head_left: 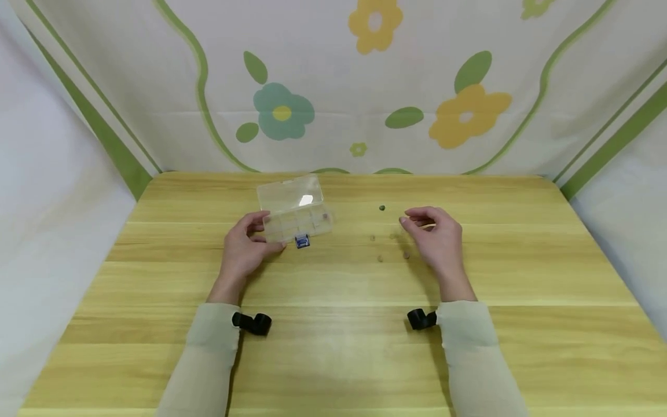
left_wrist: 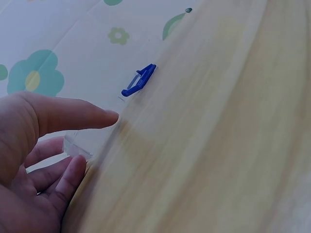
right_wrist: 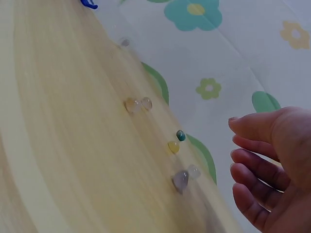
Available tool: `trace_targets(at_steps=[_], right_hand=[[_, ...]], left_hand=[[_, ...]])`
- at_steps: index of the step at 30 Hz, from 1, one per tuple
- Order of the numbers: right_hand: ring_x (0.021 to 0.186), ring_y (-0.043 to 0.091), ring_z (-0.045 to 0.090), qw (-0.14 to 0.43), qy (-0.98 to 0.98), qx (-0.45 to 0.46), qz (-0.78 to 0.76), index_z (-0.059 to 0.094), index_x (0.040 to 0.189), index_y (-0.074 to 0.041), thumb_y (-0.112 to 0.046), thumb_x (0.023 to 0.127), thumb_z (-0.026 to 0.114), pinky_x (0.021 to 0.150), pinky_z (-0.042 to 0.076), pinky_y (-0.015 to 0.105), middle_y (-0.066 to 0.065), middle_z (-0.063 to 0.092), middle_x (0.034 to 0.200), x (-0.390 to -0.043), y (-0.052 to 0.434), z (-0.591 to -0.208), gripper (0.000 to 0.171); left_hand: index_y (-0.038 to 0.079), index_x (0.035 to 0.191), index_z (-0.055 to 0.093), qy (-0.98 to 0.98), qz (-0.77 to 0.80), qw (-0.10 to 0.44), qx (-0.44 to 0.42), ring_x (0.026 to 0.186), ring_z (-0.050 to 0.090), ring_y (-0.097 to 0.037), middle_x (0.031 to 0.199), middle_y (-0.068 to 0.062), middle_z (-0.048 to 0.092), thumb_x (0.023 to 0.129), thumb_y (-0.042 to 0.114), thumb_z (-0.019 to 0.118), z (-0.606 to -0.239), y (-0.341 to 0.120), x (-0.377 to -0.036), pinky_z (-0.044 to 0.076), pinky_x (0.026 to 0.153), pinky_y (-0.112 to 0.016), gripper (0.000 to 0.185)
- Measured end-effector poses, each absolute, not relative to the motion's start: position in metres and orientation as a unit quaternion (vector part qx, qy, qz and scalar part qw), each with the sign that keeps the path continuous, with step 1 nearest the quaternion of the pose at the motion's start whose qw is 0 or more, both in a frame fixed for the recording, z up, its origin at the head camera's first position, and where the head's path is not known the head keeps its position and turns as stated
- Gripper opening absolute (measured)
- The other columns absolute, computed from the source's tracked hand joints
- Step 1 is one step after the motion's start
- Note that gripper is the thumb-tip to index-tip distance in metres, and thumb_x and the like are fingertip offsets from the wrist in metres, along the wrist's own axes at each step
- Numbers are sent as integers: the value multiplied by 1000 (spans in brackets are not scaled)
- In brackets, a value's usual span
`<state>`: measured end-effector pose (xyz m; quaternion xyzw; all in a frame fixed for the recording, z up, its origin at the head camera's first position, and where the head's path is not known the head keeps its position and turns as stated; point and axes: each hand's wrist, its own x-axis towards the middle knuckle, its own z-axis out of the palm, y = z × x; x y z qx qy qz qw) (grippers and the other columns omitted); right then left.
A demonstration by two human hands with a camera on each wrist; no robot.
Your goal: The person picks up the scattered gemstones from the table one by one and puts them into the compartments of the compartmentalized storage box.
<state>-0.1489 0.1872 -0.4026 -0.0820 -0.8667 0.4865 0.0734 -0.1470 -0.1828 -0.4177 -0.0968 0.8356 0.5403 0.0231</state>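
A clear plastic compartment box [head_left: 289, 227] lies on the table with its lid [head_left: 292, 196] raised at the back and a blue latch [head_left: 302, 241] in front. One small purplish stone [head_left: 325, 216] sits in a right-hand compartment. My left hand [head_left: 246, 246] grips the box's left end, fingers at the side and thumb along the front. Over the table to the right, my right hand [head_left: 436, 234] hovers with loosely bent fingers, and nothing shows between them. Near it lie a dark green stone [right_wrist: 181, 135], a yellow one [right_wrist: 173, 147], a purple one [right_wrist: 180, 181] and several pale ones.
The wooden table [head_left: 333, 359] ends at a white flowered cloth [head_left: 333, 98] just behind the box lid. White cloth also hangs on both sides. A black wrist camera is strapped on each sleeve, the left one [head_left: 255, 324] and the right one [head_left: 420, 319].
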Motion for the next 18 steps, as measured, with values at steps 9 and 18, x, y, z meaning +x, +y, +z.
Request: trace_targets(at_steps=[9, 18], right_hand=[[107, 21, 64, 41, -877, -90, 471, 77, 124, -10, -32, 101, 76, 91, 54, 24, 7, 70, 120, -151, 192, -409, 32], [105, 20, 64, 36, -883, -80, 461, 78, 121, -11, -32, 101, 77, 90, 53, 24, 8, 70, 120, -159, 192, -414, 29]], left_hand=[[15, 153, 59, 834, 541, 20, -108, 112, 61, -29, 138, -17, 59, 79, 3, 92, -421, -184, -141, 52, 90, -23, 82], [13, 153, 58, 834, 543, 8, -98, 117, 61, -30, 142, -17, 61, 80, 3, 92, -421, -184, -144, 53, 92, -25, 81]])
